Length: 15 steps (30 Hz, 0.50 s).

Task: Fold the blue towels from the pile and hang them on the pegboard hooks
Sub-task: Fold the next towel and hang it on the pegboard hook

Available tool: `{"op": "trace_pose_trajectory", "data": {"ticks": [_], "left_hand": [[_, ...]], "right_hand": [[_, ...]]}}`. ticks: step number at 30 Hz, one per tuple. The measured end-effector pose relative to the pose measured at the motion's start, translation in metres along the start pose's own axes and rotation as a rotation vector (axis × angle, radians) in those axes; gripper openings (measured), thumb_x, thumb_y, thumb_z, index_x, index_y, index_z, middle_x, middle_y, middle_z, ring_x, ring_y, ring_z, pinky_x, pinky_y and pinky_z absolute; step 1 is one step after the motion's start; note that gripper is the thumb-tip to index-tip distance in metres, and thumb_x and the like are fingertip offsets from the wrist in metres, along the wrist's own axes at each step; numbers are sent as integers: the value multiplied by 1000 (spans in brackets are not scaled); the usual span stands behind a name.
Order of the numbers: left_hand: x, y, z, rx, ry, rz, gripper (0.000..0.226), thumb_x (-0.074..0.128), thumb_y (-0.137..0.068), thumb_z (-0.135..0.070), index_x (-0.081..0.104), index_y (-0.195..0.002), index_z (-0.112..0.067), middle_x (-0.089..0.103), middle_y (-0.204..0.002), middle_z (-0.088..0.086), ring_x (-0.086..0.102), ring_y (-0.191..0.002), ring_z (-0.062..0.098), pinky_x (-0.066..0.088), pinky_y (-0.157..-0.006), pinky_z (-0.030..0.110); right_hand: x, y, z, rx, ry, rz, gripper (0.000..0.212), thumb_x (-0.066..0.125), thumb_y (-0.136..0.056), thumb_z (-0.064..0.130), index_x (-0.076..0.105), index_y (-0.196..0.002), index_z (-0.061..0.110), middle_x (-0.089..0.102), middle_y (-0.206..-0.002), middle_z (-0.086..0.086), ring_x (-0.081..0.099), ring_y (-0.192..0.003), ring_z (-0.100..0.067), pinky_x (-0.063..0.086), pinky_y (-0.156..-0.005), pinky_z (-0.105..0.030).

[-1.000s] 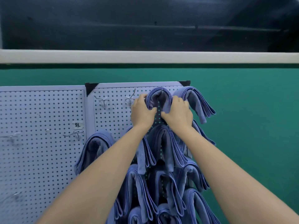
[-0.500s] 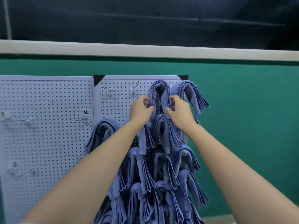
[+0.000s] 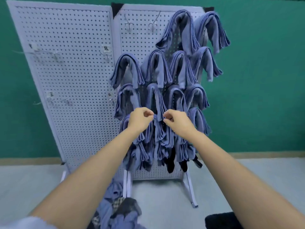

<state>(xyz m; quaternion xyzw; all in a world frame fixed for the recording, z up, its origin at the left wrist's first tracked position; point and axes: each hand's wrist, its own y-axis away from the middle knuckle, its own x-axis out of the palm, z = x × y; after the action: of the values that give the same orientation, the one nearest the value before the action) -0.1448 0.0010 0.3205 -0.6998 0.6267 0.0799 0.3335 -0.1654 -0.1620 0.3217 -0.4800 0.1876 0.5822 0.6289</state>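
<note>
Pegboard [image 3: 79,63], two panels, standing on a pale floor [image 3: 156,195].
Hung blue towels [image 3: 179,35]: folded, draped over hooks, filling the right panel from its top right corner down to its lower edge, in overlapping rows.
Bare hooks [image 3: 154,24]: two at the right panel's top left; several more on the left panel.
Pile [image 3: 113,212]: crumpled blue cloth on the floor at the pegboard's foot, unfolded.
Left hand [image 3: 140,120], right hand [image 3: 177,122]: before the panel's middle, fingers loosely curled, grasping nothing.
Progress, judged: most hung; pile and spare hooks remain.
</note>
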Motion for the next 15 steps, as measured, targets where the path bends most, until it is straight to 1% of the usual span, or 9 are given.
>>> {"op": "trace_pose_trajectory", "data": {"ticks": [4, 7, 8, 10, 13, 15], "left_hand": [[25, 35, 78, -185, -35, 96, 8, 63, -90, -10, 70, -94, -10, 70, -99, 7, 58, -85, 14, 46, -78, 26], [41, 63, 133, -327, -39, 158, 9, 62, -91, -7, 70, -94, -5, 69, -101, 12, 59, -88, 20, 48, -86, 31], [47, 73, 152, -375, -36, 178, 8, 61, -91, -6, 69, -93, -5, 69, -102, 14, 60, -91, 23, 49, -89, 34], [59, 92, 189, -467, -49, 217, 9, 61, -90, -5, 69, -88, -9, 70, -100, 14, 63, -95, 28, 50, -90, 37], [80, 118, 244, -589, -68, 267, 17, 57, -87, 0, 71, -91, -8, 70, -104, 13, 63, -102, 31, 50, -90, 33], [95, 134, 275, -631, -77, 327, 19, 56, -87, 2, 72, -94, -6, 70, -108, 10, 62, -105, 28, 49, -90, 29]], "right_hand": [[63, 35, -19, 66, -4, 143, 24, 53, -97, 20, 58, -118, 10, 64, -110, -7, 60, -94, -25, 51, -86, -43], [113, 59, -37, 107, -5, 244, 20, 51, -97, 17, 60, -113, 9, 64, -103, -8, 60, -90, -27, 51, -82, -42], [130, 66, -42, 128, -4, 282, 20, 51, -96, 16, 61, -112, 9, 65, -101, -9, 60, -89, -27, 51, -81, -41], [164, 82, -54, 174, -19, 348, 21, 52, -95, 16, 63, -111, 9, 66, -100, -9, 61, -92, -27, 50, -81, -37], [216, 110, -72, 241, -40, 457, 21, 54, -93, 20, 63, -111, 13, 67, -102, -5, 61, -94, -24, 50, -80, -34], [250, 128, -85, 295, -55, 527, 21, 54, -93, 21, 63, -112, 16, 67, -104, -2, 59, -91, -21, 48, -78, -30]]}}
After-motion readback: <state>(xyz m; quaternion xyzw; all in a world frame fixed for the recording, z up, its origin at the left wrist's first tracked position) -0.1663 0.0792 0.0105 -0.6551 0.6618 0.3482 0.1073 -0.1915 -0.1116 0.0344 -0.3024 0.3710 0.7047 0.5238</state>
